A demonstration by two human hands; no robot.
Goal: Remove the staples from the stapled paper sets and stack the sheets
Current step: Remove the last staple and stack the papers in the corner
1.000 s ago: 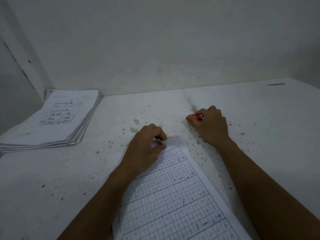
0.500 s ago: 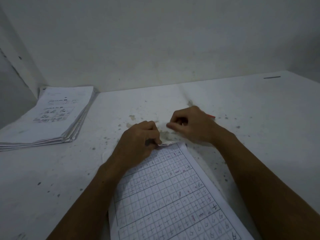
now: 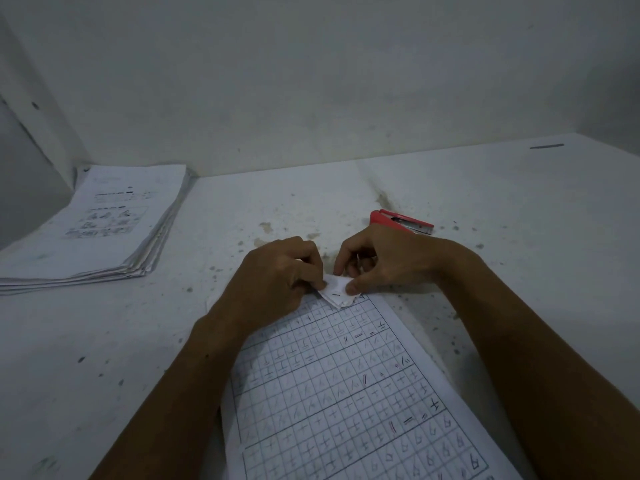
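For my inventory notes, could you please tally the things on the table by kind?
Stapled paper set with a grid, corner folded over: 1
Stack of sheets at far left: 1
Red staple tool: 1
Total: 3

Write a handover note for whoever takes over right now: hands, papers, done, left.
Left hand: pinches the folded-up top corner of the grid worksheet set.
Right hand: pinches the same corner from the other side; a dark staple mark shows on the fold.
Red staple tool: lying on the table just behind the right hand, not held.
Paper stack: far left, by the wall.
Done: cannot tell how many sets are finished.
Left: pull this staple, move the sheets to the stack.
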